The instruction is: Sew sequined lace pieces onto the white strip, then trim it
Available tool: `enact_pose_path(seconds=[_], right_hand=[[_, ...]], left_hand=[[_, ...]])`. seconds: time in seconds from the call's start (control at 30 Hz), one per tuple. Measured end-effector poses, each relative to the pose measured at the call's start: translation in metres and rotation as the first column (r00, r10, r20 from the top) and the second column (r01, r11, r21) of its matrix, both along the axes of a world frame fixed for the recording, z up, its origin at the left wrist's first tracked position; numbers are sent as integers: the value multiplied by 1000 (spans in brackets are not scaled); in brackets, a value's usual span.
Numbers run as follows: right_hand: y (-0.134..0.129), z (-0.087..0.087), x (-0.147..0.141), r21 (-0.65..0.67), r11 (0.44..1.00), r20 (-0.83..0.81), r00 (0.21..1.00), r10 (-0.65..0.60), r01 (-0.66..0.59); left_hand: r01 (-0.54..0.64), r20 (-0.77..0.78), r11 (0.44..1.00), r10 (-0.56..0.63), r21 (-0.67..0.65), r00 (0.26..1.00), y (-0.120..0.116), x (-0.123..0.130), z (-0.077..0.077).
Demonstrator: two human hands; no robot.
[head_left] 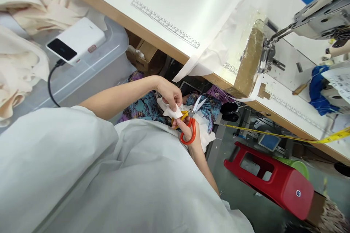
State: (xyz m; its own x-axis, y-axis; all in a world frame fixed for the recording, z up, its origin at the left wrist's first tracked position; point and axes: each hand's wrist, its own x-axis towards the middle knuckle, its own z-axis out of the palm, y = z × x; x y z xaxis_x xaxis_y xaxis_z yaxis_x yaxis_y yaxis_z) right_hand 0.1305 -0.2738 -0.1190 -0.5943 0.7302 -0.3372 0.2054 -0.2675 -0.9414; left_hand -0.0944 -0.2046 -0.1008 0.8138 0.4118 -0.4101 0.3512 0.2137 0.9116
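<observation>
L hand fingers pinching white fabric scrap, R hand fingers gripping scissors, blades open, mid-trim; next needs a steady closing cut.

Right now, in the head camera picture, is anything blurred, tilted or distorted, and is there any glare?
Head view: the whole scene is tilted, and the table edge runs diagonally. The hands and the scissors are fairly sharp; the lower right corner by the red stool is smeared. Light is even, with soft shine on the clear bin and no hard shadows.
</observation>
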Motion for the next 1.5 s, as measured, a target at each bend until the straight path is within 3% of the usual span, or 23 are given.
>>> enact_pose_path(seconds=[0.17, 0.23, 0.27, 0.3, 0.33, 0.43, 0.53, 0.6, 0.67, 0.73, 0.8, 0.9, 1.0, 1.03, 1.07, 1.13, 1.17, 1.23, 1.27, 1.3, 1.4, 1.43, 1.5], right_hand=[[3, -1, 1, 68, 997, 15, 999, -39, 38], [6, -1, 3, 113, 990, 18, 996, -91, 89], [8, -2, 5, 133, 985, 20, 993, -118, 114], [10, -2, 7, 147, 980, 23, 990, -141, 136], [12, -3, 9, 156, 976, 26, 987, -158, 152], [18, -7, 12, 157, 974, 33, 985, -170, 163], [21, -9, 10, 151, 977, 43, 987, -156, 148], [22, -8, 9, 157, 978, 50, 988, -149, 140], [22, -6, 11, 167, 976, 54, 987, -153, 142], [22, -4, 16, 177, 972, 56, 984, -168, 156], [23, -3, 24, 183, 967, 58, 980, -189, 176], [26, -4, 35, 178, 965, 66, 976, -208, 194], [30, -5, 39, 163, 970, 74, 979, -192, 178], [32, -5, 39, 160, 973, 76, 981, -178, 164], [33, -3, 38, 159, 976, 78, 984, -161, 147], [37, 3, 36, 164, 981, 92, 988, -122, 105], [39, 8, 36, 169, 982, 104, 989, -102, 83], [44, 22, 38, 181, 983, 135, 989, -59, 34], [47, 29, 41, 195, 981, 163, 986, -23, -9], [50, 37, 44, 215, 974, 200, 980, 23, -67], [58, 54, 55, 274, 920, 344, 921, 180, -282], [60, 57, 58, 281, 901, 383, 899, 212, -332], [64, 59, 63, 277, 877, 427, 868, 253, -392]], left_hand=[[-130, -31, 990, 132, 54, 991, -16, -8, -11], [-273, -111, 955, 286, 119, 952, -33, -15, -19], [-375, -170, 909, 404, 180, 899, -42, -19, -24], [-491, -223, 827, 551, 272, 804, -52, -23, -28], [-608, -244, 693, 713, 388, 657, -61, -26, -31], [-697, -166, 367, 926, 616, 340, -72, -27, -34], [-688, 93, 98, 967, 719, 236, -58, -11, -28], [-715, 229, 32, 936, 698, 266, -42, 2, -25], [-777, 239, 36, 942, 628, 237, -33, 10, -26], [-844, 105, 43, 988, 534, 117, -40, 8, -32], [-876, -83, 13, 996, 481, -30, -64, -5, -42], [-844, -214, 15, 969, 536, -119, -118, -32, -53], [-781, -291, 6, 930, 624, -225, -160, -38, -43], [-782, -300, 21, 929, 622, -214, -167, -32, -34], [-806, -303, 57, 940, 589, -155, -168, -23, -22], [-917, -188, 230, 966, 327, 175, -158, 0, 3], [-914, -72, 374, 927, 156, 367, -149, 11, 15], [-843, 81, 537, 840, 22, 537, -127, 31, 34], [-826, 92, 561, 820, 65, 564, -117, 37, 40], [-822, 88, 546, 822, 164, 563, -107, 42, 43], [-778, 89, 409, 858, 477, 506, -89, 48, 42], [-772, 101, 384, 862, 507, 496, -86, 48, 40], [-803, 85, 435, 857, 407, 508, -83, 48, 37]])
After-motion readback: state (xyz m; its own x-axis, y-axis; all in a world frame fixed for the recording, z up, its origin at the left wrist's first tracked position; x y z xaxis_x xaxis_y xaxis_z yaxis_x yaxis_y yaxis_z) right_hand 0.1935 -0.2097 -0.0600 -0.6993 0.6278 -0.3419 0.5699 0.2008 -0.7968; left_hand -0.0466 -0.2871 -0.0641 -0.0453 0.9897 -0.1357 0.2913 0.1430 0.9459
